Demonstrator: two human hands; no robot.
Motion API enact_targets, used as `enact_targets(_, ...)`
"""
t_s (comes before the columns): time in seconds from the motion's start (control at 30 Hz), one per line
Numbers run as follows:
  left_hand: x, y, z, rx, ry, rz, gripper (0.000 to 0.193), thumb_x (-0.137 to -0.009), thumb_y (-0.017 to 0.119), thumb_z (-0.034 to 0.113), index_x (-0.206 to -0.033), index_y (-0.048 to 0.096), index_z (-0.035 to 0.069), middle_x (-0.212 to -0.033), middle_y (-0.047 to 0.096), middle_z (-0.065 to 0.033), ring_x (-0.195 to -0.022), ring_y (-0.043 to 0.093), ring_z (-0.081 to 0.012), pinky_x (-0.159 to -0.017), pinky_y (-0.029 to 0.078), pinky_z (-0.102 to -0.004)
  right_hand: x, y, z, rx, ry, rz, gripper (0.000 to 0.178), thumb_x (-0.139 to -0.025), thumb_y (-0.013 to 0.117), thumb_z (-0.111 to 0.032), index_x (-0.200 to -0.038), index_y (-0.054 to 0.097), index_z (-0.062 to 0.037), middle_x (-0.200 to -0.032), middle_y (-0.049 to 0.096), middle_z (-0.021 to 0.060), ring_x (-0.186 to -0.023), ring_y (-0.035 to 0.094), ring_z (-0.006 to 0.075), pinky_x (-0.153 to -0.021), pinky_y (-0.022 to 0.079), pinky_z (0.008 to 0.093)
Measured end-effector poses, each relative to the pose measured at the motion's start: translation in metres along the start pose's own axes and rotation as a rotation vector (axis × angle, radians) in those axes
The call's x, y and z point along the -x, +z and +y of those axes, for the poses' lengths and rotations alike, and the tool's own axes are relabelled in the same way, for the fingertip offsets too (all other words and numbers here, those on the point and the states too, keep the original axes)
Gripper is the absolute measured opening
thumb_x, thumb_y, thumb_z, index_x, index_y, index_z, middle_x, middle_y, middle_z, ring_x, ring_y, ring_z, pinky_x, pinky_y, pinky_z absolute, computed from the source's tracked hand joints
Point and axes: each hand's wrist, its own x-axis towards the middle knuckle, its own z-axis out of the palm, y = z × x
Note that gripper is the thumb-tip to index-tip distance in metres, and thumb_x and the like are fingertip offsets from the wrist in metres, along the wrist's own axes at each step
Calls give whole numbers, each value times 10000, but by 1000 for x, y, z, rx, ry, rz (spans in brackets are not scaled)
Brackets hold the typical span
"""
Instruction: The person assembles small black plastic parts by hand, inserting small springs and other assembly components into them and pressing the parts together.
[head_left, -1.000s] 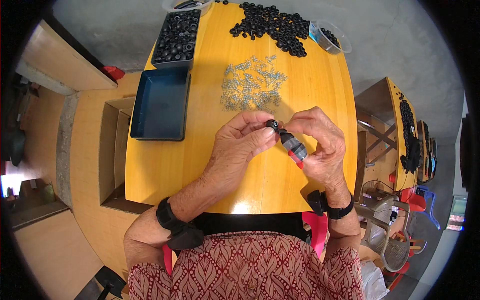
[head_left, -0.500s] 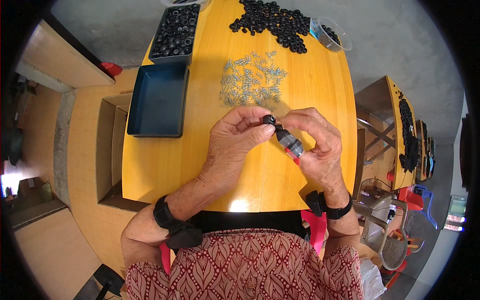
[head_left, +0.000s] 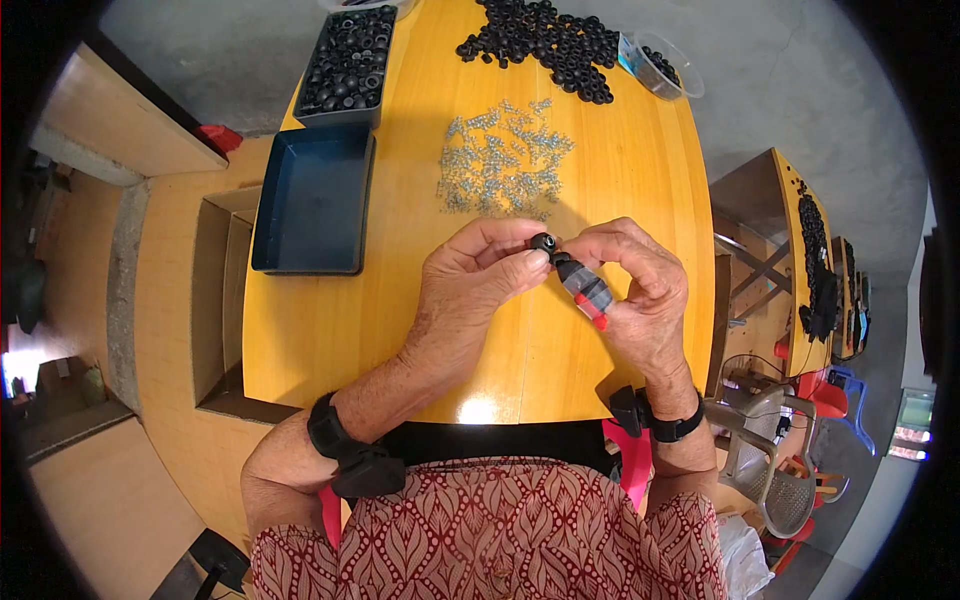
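My left hand (head_left: 462,295) is closed, its thumb and fingertips pinching a small black round part (head_left: 543,242) with a hole facing up. In my right hand (head_left: 650,290) is a short, thick tool that looks like a stubby screwdriver (head_left: 584,286), with a black and grey body and a red end. Its narrow black tip points up and left, right beside the round part; whether the two touch I cannot tell. Both hands are above the near half of the yellow table (head_left: 420,250). Beyond them lie many tiny silvery pieces, probably screws (head_left: 505,160).
A dark blue tray (head_left: 308,268) sits at the table's left edge, and behind it a grey bin (head_left: 345,119) full of black caps. At the far side are a heap of black rings (head_left: 550,45) and a clear bowl (head_left: 693,90). Chairs (head_left: 785,480) stand at right.
The round part has turned slightly and dropped a little in my left fingers. The screwdriver has rotated in my right hand, with more of its red showing.
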Motion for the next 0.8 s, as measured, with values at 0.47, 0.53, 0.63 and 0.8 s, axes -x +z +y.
enact_targets(0.47,8,8,5,-92,-84,-62,258,-864,652,29,-1111,600,-20,-1029,654,-122,-966,655,-217,-888,528,-303,11,-20,4,55,-70,24,234,-708,731,1,-936,683,-15,-880,667,106,-820,654,216,-735,515,292)
enact_targets(0.53,9,8,4,-95,-74,-64,261,-866,653,36,-1116,601,-19,-1031,654,-121,-964,655,-215,-887,528,-299,11,-20,3,78,-78,25,231,-708,732,-2,-934,684,-16,-876,667,106,-814,654,217,-725,517,290)
enact_targets(0.63,8,8,5,-92,-92,-57,268,-869,650,38,-1126,600,-19,-1029,653,-122,-964,655,-212,-883,529,-294,11,-21,2,130,-100,20,229,-708,734,-6,-932,685,-17,-869,665,107,-804,655,222,-708,520,288)
enact_targets(0.8,9,8,5,-109,-98,-52,264,-868,651,35,-1121,604,-25,-1023,653,-126,-957,657,-209,-879,530,-286,12,-21,-1,180,-128,7,234,-703,735,-10,-933,688,-22,-856,659,108,-795,655,231,-691,522,293)
